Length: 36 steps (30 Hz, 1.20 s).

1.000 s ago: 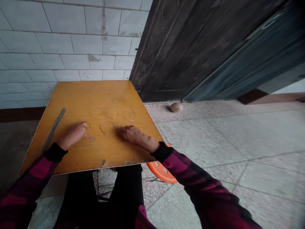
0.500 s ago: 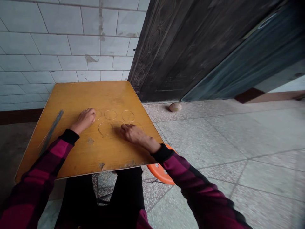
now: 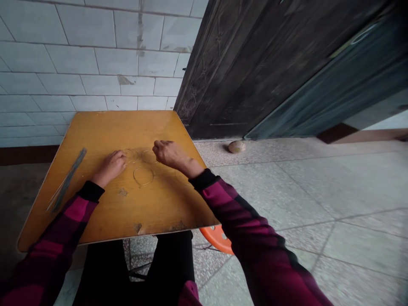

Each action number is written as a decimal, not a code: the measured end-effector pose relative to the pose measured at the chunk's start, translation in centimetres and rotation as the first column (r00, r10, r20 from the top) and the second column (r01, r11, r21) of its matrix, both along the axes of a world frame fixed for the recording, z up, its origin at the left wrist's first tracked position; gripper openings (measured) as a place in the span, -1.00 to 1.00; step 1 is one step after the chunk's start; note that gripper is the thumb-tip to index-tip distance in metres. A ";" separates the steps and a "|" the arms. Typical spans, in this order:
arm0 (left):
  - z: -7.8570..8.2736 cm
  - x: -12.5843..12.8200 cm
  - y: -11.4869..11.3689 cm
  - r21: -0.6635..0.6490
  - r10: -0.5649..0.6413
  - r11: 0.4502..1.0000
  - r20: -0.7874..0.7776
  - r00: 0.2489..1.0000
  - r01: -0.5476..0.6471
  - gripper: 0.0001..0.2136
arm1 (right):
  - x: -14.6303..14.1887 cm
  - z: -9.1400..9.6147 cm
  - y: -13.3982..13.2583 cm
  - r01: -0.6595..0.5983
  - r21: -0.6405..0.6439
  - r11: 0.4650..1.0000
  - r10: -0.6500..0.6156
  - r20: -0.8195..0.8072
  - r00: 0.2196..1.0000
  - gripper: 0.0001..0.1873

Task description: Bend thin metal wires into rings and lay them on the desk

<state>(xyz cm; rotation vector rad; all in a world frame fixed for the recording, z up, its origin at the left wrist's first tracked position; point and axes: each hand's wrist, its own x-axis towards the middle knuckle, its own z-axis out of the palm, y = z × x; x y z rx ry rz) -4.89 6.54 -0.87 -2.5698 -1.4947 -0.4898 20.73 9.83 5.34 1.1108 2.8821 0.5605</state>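
Observation:
Several thin wire rings lie on the yellow-brown wooden table (image 3: 105, 127). My left hand (image 3: 111, 167) rests on the tabletop with its fingers pinched together at the edge of one wire ring (image 3: 137, 155). My right hand (image 3: 170, 154), its fingers curled closed, is over the right side of another ring (image 3: 143, 155). What its fingertips hold is hidden. Nearer to me, a third ring (image 3: 134, 175) lies flat and untouched between the hands. A bundle of thin grey wires (image 3: 68, 180) is on the table's left side, beyond my left forearm.
A white tiled wall (image 3: 95, 63) stands behind the table, with a dark carved door (image 3: 236, 76) to its right. An orange stool (image 3: 219, 238) is partly under the table's right corner. A roundish pale object (image 3: 236, 147) sits on the floor by the door.
My right hand has moved up and away from me across the table, from the nearer rings to the farther row. Rings at the right no longer show clearly. My left hand stays nearly in place.

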 end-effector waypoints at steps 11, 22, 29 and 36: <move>-0.5 0.3 -3.4 -0.020 -0.127 0.991 0.083 0.988 0.129 -0.92 | -1.0 -3.9 -1.0 -0.020 -0.127 0.992 0.035 0.110 0.993 -0.59; -0.8 0.5 -4.4 -0.098 -0.108 0.988 0.116 0.987 0.120 -0.92 | 0.7 -3.8 -0.3 0.003 -0.197 0.980 0.010 0.064 0.998 -0.61; -0.9 -0.3 -4.2 -0.092 -0.027 0.995 0.146 0.989 0.041 -0.89 | -0.3 -3.7 1.3 0.042 -0.231 0.972 -0.029 0.057 0.998 -0.64; -1.4 0.3 -4.2 -0.058 -0.128 0.989 0.114 0.985 0.135 -0.86 | -1.7 -2.7 4.8 0.109 -0.195 0.975 -0.109 0.012 0.994 -0.68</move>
